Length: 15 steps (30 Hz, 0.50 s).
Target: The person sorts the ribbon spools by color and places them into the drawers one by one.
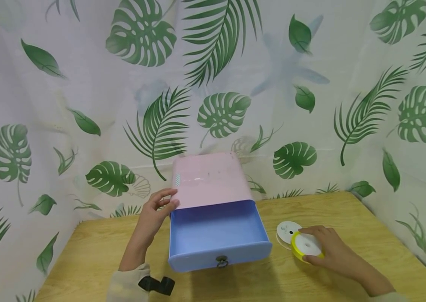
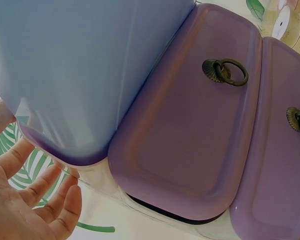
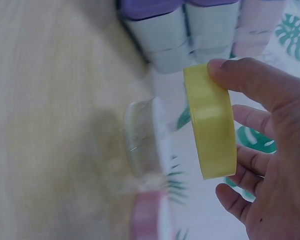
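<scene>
A small chest with a pink top (image 1: 213,176) stands on the table, its blue top drawer (image 1: 216,228) pulled out and nothing lying inside. At the chest's upper left front corner, my left hand (image 1: 160,209) touches the edge with relaxed fingers (image 2: 20,160). My right hand (image 1: 331,249) pinches a roll of yellow ribbon (image 3: 210,122) between thumb and fingers, to the right of the drawer. Just behind that roll, a white spool (image 1: 286,230) lies flat on the table. A pink spool (image 3: 147,215) shows beside it in the right wrist view.
Below the pulled-out drawer are two closed drawers, a middle one (image 2: 190,120) and a lower one (image 2: 280,150), each with a ring pull. A leaf-print cloth (image 1: 228,84) hangs behind and beside the wooden table (image 1: 96,247).
</scene>
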Tool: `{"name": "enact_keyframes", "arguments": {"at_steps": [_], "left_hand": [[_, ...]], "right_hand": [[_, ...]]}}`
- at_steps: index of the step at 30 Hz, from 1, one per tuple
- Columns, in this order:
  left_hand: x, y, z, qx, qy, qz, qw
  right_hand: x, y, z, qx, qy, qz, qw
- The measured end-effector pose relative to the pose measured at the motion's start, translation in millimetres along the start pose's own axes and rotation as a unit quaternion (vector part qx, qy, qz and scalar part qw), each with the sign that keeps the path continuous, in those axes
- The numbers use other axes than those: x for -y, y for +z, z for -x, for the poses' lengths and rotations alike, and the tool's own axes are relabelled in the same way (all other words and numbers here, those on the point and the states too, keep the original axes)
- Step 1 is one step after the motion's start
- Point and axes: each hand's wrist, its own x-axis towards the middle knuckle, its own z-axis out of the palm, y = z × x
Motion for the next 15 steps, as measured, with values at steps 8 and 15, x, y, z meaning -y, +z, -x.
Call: {"name": "enact_keyframes", "arguments": {"at_steps": [8,15], "left_hand": [[-0.5,-0.7,0.9,-0.005,0.003,-0.007,1.0000],[-0.7,-0.1,1.8,-0.005,0.002,0.005,1.0000]], "right_hand": [[29.6,-28.8,-16.4,-0.033,-0.040,-0.047,0.9975],[46.4,-44.9,-26.7,-0.046,-0.066,-0.059,0.9950]]}}
